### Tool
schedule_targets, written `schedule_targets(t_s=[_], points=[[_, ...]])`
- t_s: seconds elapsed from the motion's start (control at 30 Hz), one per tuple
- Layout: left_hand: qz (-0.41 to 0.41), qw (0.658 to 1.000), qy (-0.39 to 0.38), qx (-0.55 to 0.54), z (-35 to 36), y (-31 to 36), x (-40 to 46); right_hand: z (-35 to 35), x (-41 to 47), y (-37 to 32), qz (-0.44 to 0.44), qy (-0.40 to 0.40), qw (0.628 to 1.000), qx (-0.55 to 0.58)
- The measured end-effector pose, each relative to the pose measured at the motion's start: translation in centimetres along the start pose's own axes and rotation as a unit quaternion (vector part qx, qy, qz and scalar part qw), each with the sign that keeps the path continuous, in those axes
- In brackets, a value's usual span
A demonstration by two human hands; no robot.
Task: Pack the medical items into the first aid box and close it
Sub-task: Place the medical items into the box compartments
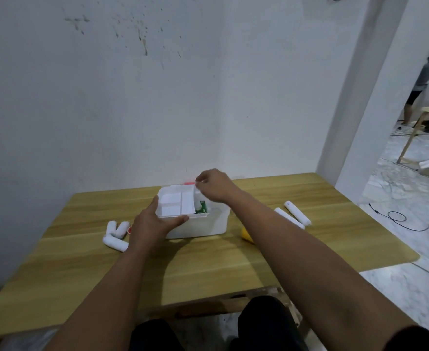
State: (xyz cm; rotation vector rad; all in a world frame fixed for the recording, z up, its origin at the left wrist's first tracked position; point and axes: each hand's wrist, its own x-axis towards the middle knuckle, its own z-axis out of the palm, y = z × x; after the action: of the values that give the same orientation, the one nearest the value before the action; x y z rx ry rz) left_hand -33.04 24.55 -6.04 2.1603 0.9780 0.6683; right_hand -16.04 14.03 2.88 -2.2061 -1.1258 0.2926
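A white first aid box (216,224) stands on the wooden table (208,269), lid off. A white divided inner tray (176,202) sits tilted over the box's left part. My left hand (155,225) grips the tray's near left corner. My right hand (214,184) pinches the tray's far right corner. A green packet (202,207) shows inside the box, right of the tray. Three white bandage rolls (116,234) lie left of the box. Two longer white rolls (294,216) lie to its right. A yellow object (247,234) is partly hidden behind my right forearm.
A small red item (129,230) peeks out beside my left wrist. Something red (189,183) lies behind the box near the white wall. At the far right, a doorway shows a person standing (424,79), wooden frames and cables on a marble floor.
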Motion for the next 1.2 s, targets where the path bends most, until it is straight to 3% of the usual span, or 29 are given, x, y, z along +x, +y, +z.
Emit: schedule_targets(t_s=[0.17, 0.4, 0.57, 0.67, 0.83, 1.07, 1.2], points=[[-0.014, 1.000, -0.001, -0.009, -0.1, 0.2, -0.1, -4.4, -1.3, 2.8, 0.024, 0.057, 0.997, -0.055], [-0.017, 1.000, -0.007, -0.017, -0.3, 0.5, -0.2, -5.9, -4.8, 6.3, 0.160, -0.107, 0.952, -0.240], [-0.024, 1.000, -0.006, -0.017, -0.4, 0.5, -0.2, -4.6, -6.6, 7.3, 0.192, -0.210, 0.892, -0.350], [-0.022, 0.999, -0.019, -0.019, -0.7, 0.4, -0.3, -3.6, -7.1, 7.6, 0.189, -0.224, 0.871, -0.393], [-0.009, 1.000, -0.016, -0.015, -1.0, 0.3, -0.4, -6.3, -5.8, 6.2, 0.184, -0.211, 0.890, -0.361], [-0.010, 1.000, -0.015, 0.003, -0.8, 0.1, -0.4, -11.8, -1.4, 0.9, 0.097, -0.054, 0.967, -0.230], [-0.004, 1.000, -0.010, 0.001, -0.7, 0.3, -0.6, -9.9, 0.6, -1.6, 0.057, -0.059, 0.979, -0.188]])
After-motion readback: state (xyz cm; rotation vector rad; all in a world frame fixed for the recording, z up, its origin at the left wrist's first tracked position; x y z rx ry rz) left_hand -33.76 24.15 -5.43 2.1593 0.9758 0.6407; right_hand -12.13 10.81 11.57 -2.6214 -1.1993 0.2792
